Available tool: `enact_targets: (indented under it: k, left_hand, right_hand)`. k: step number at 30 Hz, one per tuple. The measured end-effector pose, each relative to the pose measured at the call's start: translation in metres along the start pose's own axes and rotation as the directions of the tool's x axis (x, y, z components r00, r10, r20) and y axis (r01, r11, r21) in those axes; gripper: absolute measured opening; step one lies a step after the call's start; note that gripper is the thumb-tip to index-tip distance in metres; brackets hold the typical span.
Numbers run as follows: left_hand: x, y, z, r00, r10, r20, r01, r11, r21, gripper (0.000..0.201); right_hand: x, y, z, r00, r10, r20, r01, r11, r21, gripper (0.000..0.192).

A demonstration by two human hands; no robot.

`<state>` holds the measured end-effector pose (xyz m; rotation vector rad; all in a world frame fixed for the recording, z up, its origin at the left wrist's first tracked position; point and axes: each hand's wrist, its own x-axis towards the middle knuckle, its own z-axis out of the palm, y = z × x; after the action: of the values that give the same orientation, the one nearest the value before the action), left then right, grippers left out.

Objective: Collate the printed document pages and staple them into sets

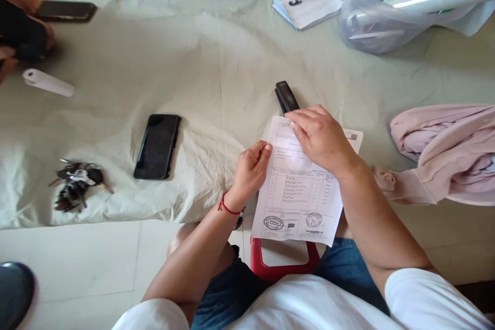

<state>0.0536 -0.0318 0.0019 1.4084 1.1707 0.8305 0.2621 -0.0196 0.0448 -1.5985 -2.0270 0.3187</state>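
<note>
A printed sheet of paper with a table of text and two round stamps is held up before me, over the table's near edge. My left hand pinches its left edge between thumb and fingers. Across its upper part lies my right hand, closed at the top edge with the thumb on the front. Just beyond those fingers a black stapler rests on the cloth; whether they touch it I cannot tell. Behind the sheet, the corner of another paper shows at right.
On the cloth-covered table lie a black phone, keys, a white roll and a notepad with a pen. A plastic tub and pink fabric are at right. Another person's hand is near a phone.
</note>
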Motion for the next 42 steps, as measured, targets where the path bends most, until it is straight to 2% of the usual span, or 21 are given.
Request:
enact_targets:
  k: [2,5,7,9,15,22,27,31,36,42]
  left_hand:
    - [0.001,0.0,0.001,1.0,0.014,-0.016,-0.014,1.0,0.017,0.04]
    - [0.001,-0.001,0.002,0.999,0.02,-0.036,-0.02,1.0,0.021,0.04]
    - [0.001,-0.001,0.002,0.998,0.013,-0.053,-0.012,1.0,0.006,0.039]
    - [0.0,0.0,0.003,0.998,-0.001,-0.062,-0.001,0.999,-0.035,0.038]
    - [-0.003,0.001,0.004,0.998,-0.038,-0.049,0.029,0.985,-0.173,0.034]
    - [-0.005,0.0,0.004,0.997,-0.058,-0.047,0.048,0.981,-0.186,0.033]
    - [-0.006,-0.002,0.003,0.997,-0.048,-0.055,0.039,0.986,-0.161,0.032]
    - [-0.007,-0.003,0.004,0.997,-0.055,-0.055,0.046,0.988,-0.147,0.036]
    - [-0.006,-0.003,0.005,0.998,-0.021,-0.059,0.015,0.995,-0.103,0.037]
    - [-0.005,-0.005,0.005,0.998,0.01,-0.065,-0.013,0.999,-0.051,0.038]
  right_hand:
    - [-0.002,0.0,0.003,0.999,0.0,0.036,0.001,1.0,-0.027,0.036]
    - [-0.002,0.002,0.004,0.999,0.014,-0.032,-0.016,0.998,-0.058,0.039]
    - [-0.002,0.001,0.005,0.999,-0.012,-0.036,0.01,0.998,-0.063,0.039]
    - [-0.002,-0.003,0.007,0.999,-0.037,-0.03,0.035,0.998,-0.061,0.04]
    - [0.0,-0.011,0.014,0.988,-0.056,-0.147,0.044,0.996,-0.083,0.042]
    - [0.0,-0.009,0.02,0.992,-0.03,-0.122,0.025,0.999,-0.039,0.039]
    - [0.001,-0.011,0.018,0.988,-0.009,-0.153,0.004,0.999,-0.035,0.036]
    - [0.0,-0.01,0.018,0.996,-0.03,-0.088,0.028,0.999,-0.029,0.036]
    - [-0.001,-0.008,0.018,0.993,-0.027,-0.112,0.022,0.999,-0.048,0.036]
    - [-0.001,-0.008,0.017,0.998,-0.013,-0.057,0.011,0.999,-0.039,0.033]
